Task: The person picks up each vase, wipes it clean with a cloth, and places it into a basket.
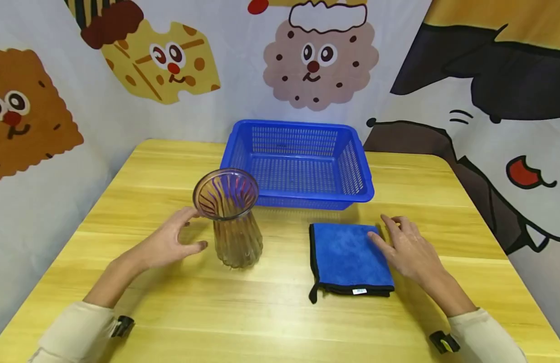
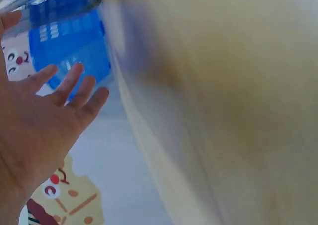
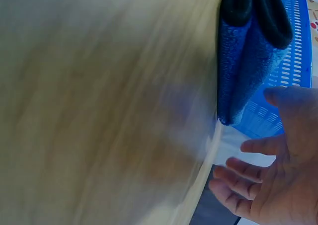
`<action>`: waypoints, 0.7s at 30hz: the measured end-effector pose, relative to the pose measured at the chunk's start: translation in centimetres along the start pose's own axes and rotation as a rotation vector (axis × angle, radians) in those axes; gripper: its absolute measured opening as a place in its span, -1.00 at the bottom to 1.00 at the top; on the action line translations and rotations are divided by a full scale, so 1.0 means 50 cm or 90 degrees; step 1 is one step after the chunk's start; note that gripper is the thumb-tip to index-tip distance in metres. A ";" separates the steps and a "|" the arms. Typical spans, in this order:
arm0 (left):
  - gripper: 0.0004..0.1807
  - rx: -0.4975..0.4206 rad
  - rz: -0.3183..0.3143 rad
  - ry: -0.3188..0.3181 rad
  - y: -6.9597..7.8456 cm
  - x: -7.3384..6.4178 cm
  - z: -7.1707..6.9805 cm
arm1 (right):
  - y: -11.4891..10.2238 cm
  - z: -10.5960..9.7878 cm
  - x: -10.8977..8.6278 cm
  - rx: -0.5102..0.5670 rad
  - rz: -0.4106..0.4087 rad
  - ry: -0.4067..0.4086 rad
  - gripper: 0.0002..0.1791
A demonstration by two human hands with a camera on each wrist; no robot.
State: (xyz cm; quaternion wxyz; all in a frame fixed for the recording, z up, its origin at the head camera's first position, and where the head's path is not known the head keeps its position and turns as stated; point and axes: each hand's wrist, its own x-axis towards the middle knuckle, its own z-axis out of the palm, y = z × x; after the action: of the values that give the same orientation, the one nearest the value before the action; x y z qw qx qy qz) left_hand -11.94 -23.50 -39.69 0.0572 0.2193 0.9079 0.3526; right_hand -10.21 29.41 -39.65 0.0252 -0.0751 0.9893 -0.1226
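Observation:
A ribbed, tinted glass vase (image 1: 238, 239) with a flared rim stands upright left of the table's middle. My left hand (image 1: 164, 244) is just to its left, thumb and fingers spread apart around that side and holding nothing. In the left wrist view the left hand (image 2: 44, 115) shows its palm and spread fingers, with the vase (image 2: 64, 4) at the top edge. A folded blue cloth (image 1: 350, 257) with black edging and a small white tag lies to the right. My right hand (image 1: 409, 249) hovers at its right edge, fingers loosely bent, gripping nothing; the thumb overlaps the cloth's edge in the head view.
Behind the vase and cloth sits a blue plastic basket (image 1: 307, 195) with perforated walls, nothing inside it. The wooden table (image 1: 261, 322) ends at a cartoon-printed curtain (image 1: 243, 60) at the back and sides.

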 end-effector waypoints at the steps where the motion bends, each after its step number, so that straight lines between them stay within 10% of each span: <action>1: -0.11 -0.023 0.004 -0.007 0.002 0.002 0.005 | 0.002 0.001 0.001 0.000 0.000 0.003 -0.13; 10: 0.17 -0.192 0.052 -0.017 0.028 0.017 0.031 | 0.010 0.012 0.003 0.008 -0.012 -0.011 -0.23; 21: 0.14 -0.235 0.032 0.006 0.052 0.012 0.041 | -0.004 0.016 0.009 0.040 -0.019 0.005 -0.30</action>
State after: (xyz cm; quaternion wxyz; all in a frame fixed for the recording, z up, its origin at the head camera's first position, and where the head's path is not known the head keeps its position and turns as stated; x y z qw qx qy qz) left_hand -11.01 -20.25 -39.46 0.0836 0.2259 0.8223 0.5156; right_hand -10.57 28.94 -40.39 0.0221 -0.0887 0.9838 -0.1544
